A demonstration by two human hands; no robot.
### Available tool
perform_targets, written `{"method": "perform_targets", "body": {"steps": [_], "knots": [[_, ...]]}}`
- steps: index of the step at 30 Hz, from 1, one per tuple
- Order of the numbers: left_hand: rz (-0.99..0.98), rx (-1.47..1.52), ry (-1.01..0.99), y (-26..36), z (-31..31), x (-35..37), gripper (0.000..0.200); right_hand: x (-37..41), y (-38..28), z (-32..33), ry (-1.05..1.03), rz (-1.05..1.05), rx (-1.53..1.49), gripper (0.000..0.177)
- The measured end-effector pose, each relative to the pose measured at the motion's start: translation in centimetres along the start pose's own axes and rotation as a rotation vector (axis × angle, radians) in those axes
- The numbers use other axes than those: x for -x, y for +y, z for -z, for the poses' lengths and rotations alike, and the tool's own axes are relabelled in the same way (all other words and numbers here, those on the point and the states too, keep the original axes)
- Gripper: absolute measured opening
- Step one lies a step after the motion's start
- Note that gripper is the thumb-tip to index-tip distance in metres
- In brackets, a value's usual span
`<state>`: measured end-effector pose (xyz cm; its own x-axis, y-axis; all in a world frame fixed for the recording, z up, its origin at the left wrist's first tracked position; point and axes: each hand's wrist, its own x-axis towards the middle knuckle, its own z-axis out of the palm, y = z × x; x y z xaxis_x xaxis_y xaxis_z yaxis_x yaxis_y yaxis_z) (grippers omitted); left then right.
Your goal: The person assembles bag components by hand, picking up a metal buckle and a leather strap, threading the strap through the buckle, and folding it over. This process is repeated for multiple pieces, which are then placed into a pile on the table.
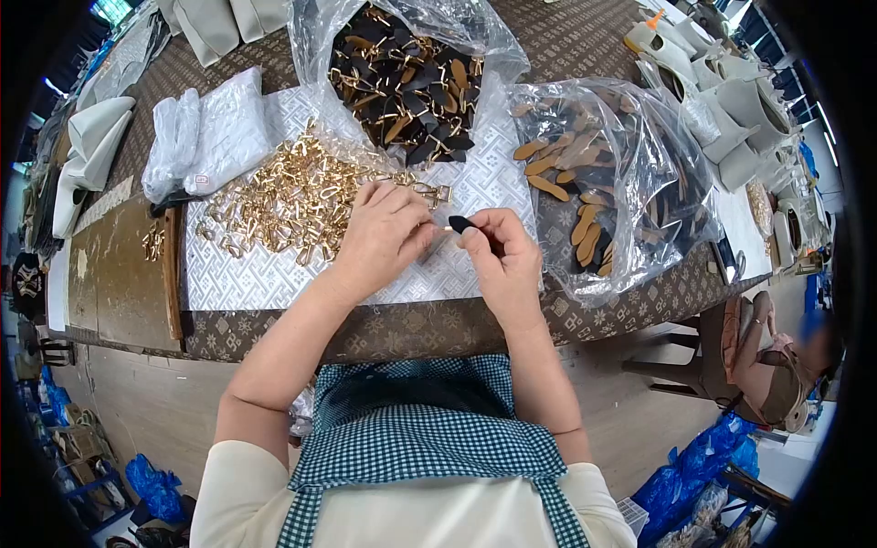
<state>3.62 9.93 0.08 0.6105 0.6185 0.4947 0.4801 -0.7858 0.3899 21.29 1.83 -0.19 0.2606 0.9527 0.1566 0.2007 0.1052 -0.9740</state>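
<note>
Between finger and thumb my right hand (502, 258) pinches a small black strap piece (461, 224). My left hand (385, 228) is just left of it, fingers curled and pressed together beside a gold buckle; what they hold, if anything, is hidden. Gold buckles (283, 196) lie heaped on the patterned white sheet (247, 289), left of my left hand. Above my hands, an open plastic bag (498, 46) holds black straps with gold buckles on them. Another clear bag (630, 228), right of my right hand, contains loose black and tan strap pieces.
White plastic packets (228, 128) lie at the back left. A brown board (123, 274) with a few gold pieces is at the far left. Grey-white shoe parts (744, 114) stand along the right edge. A seated person (772, 365) is at the lower right.
</note>
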Motion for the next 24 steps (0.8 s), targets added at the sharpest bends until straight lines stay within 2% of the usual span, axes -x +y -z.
{"method": "perform_targets", "body": {"steps": [3,4,7,10,13,18,22,24], "knots": [[0.283,0.509,0.028,0.5,0.3,0.0,0.014,0.3,-0.2,-0.3,0.002,0.047,0.031,0.01],[0.318,0.609,0.029,0.7,0.5,-0.1,0.015,0.3,-0.3,-0.4,-0.003,0.071,0.072,0.01],[0.584,0.953,-0.038,0.7,0.8,0.3,0.015,0.5,-0.2,-0.8,0.005,0.161,0.184,0.012],[0.67,1.134,-0.056,0.9,0.9,0.2,0.015,0.3,-0.2,-1.2,0.006,0.242,0.281,0.012],[0.682,1.12,-0.075,0.8,0.9,0.3,0.014,0.2,-0.3,-1.3,-0.03,0.205,0.247,0.013],[0.713,1.296,-0.193,0.9,2.0,0.2,0.016,0.3,0.2,-1.5,-0.01,0.132,0.057,0.016],[0.69,1.349,-0.211,0.4,1.5,0.4,0.014,0.4,-1.2,-1.3,-0.075,0.106,0.087,0.018],[0.715,1.284,-0.209,0.5,1.5,0.5,0.012,0.4,-1.4,-1.2,-0.101,0.09,0.139,0.019]]}}
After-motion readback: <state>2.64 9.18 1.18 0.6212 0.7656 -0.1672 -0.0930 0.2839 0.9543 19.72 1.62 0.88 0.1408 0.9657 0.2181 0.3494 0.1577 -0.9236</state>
